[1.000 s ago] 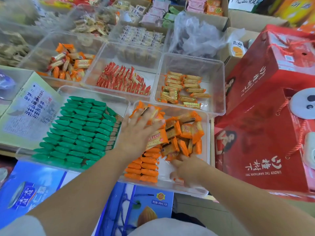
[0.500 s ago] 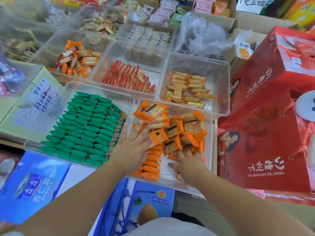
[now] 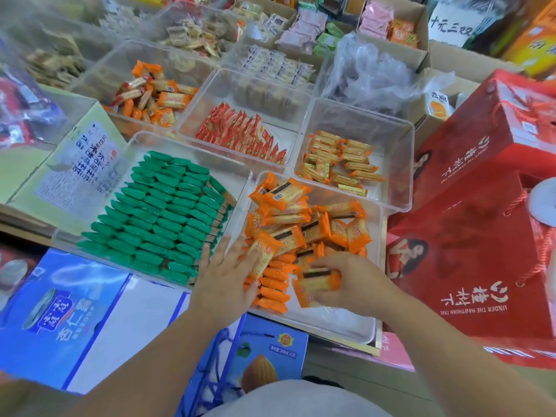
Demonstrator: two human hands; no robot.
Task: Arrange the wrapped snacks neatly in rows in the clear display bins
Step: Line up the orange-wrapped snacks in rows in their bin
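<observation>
**Lower centre of the frame:** the bin [image 3: 340, 323] of orange packs [image 3: 301, 224], half sorted. A row [image 3: 273, 285] stands on edge along its lower left wall; the rest lie heaped toward the upper part. Your left hand [image 3: 225, 275], fingers straight and spread, rests against the row, probably to keep the upright packs from toppling as the next one goes in. Your right hand [image 3: 358, 281] has its fingers curled over one pack [image 3: 317, 287], held flat above the bare lower right floor of the bin, likely so you can turn it on edge beside the row. The green packs [image 3: 162, 224], left of the bin, show the tidy pattern you are aiming for.
</observation>
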